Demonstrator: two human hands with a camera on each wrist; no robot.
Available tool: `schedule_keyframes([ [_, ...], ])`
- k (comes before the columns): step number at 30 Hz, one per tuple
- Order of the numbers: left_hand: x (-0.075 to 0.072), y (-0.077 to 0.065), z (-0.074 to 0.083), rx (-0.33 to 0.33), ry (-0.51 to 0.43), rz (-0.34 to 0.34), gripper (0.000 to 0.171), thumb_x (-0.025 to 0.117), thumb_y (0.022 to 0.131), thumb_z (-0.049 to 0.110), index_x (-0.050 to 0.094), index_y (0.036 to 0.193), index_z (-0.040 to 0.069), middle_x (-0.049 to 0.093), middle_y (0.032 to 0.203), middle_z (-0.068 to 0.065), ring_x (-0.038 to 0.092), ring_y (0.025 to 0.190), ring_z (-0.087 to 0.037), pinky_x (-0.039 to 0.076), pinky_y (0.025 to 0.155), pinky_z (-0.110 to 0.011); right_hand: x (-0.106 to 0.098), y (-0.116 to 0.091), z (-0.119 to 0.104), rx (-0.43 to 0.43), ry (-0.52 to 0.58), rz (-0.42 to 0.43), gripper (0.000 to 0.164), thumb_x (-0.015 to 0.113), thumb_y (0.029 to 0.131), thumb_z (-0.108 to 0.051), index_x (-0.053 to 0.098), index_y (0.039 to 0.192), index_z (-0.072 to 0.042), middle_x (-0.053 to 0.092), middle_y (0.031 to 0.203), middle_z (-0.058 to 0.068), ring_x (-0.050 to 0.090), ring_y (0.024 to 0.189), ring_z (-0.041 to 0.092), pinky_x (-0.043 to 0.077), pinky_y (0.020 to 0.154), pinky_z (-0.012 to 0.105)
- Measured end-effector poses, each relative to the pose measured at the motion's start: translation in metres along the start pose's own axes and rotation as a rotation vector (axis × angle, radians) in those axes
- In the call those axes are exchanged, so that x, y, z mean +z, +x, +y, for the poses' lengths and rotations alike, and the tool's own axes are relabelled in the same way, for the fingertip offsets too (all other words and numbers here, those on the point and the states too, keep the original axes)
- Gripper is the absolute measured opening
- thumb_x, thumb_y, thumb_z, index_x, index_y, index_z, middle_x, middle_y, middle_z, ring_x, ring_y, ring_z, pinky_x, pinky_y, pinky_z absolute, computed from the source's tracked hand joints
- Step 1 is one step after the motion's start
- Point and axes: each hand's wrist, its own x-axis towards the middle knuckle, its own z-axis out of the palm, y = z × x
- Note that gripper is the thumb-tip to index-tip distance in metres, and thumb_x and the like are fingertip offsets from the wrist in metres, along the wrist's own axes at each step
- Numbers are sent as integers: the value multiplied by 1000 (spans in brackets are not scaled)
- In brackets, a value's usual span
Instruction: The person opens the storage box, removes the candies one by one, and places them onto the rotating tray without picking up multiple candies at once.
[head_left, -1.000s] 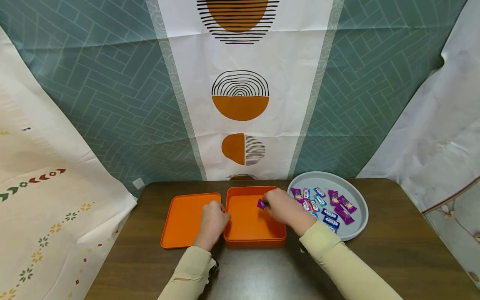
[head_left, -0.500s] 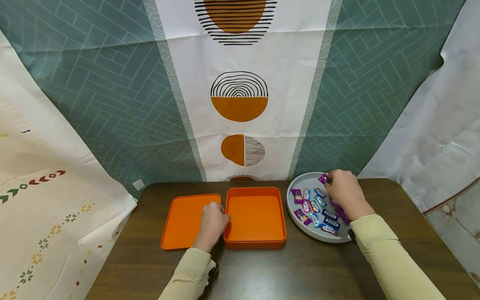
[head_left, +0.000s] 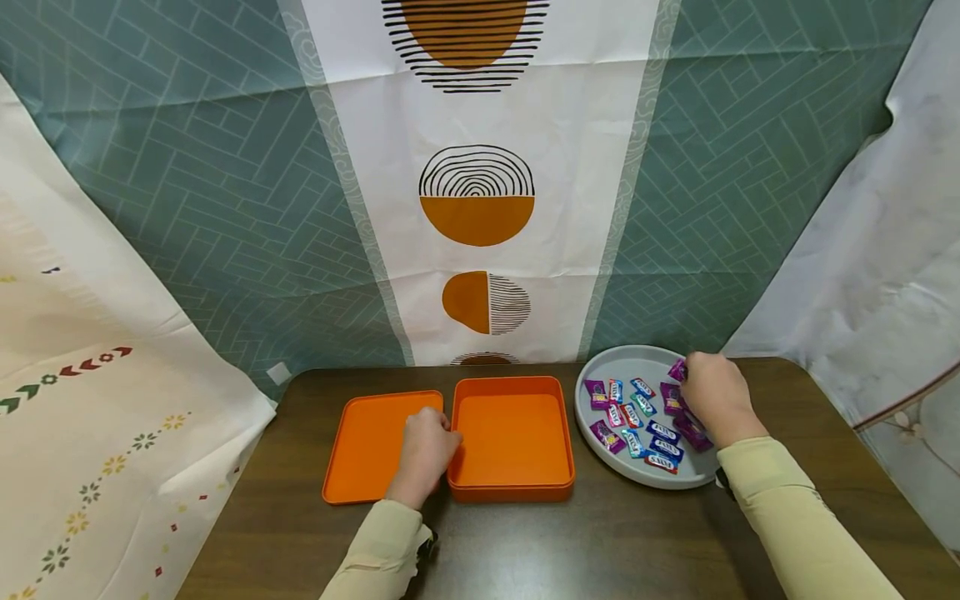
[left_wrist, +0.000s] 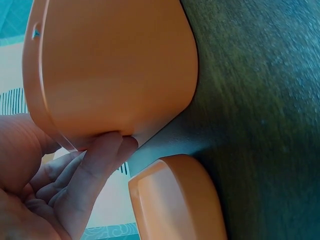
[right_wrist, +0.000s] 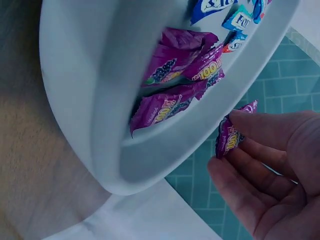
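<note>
At the left edge of an orange box, my left hand pinches the side wall. The left wrist view shows the fingers against the outer wall of the box just below its rim. Between the thumb and fingers of my right hand is a small purple-wrapped candy, raised at the far right rim of a round grey tray. More purple candies lie in the tray below that hand, which partly hides them in the head view. Several small blue, red and green wrapped candies lie there too.
A flat orange lid lies on the brown table, left of the box and partly behind my left hand. Patterned cloth hangs at the table's back edge, with pale cloths at both sides.
My right hand has moved from over the orange box to the tray's far side, then slightly right and down, with a purple candy held throughout. My left hand stays at the box's edge.
</note>
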Motion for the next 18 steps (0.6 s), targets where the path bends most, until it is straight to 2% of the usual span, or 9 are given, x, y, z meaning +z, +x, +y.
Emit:
schedule_keyframes([
  [18,1,1,0,20,5,18,44,71,75,11,39,45,14,21,47,5,21,39,-11,18,38,-22,12,3,5,18,-20,2,14,61,76,-3,63,80,10,64,73,27,60,58,38,51,59,55],
])
